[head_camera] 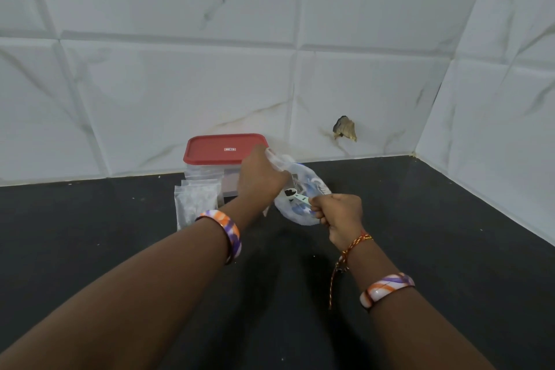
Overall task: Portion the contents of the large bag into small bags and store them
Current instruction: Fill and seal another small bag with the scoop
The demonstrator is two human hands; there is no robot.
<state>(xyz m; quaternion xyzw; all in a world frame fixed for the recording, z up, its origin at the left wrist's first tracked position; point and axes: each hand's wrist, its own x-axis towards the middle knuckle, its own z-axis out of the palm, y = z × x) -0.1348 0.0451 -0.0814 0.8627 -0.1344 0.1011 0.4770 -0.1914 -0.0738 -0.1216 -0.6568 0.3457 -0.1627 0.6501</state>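
item: large bag (300,201), thin, limp, slippery plastic on the counter (420,249), my left hand (259,177) pinching its gathered neck, my right hand (339,210) gripping a loaded spoon (295,195).

1. The bench (420,249) fills the lower half of the frame, meeting the tiled wall (180,84) above.
2. A lidded container (223,149) stands at frame centre, against the wall.
3. Small bags (195,201) lie just before it, slightly left.
4. The large bag (300,210) sits right of them, between the hands.
5. A scoop (295,194) is over the large bag.
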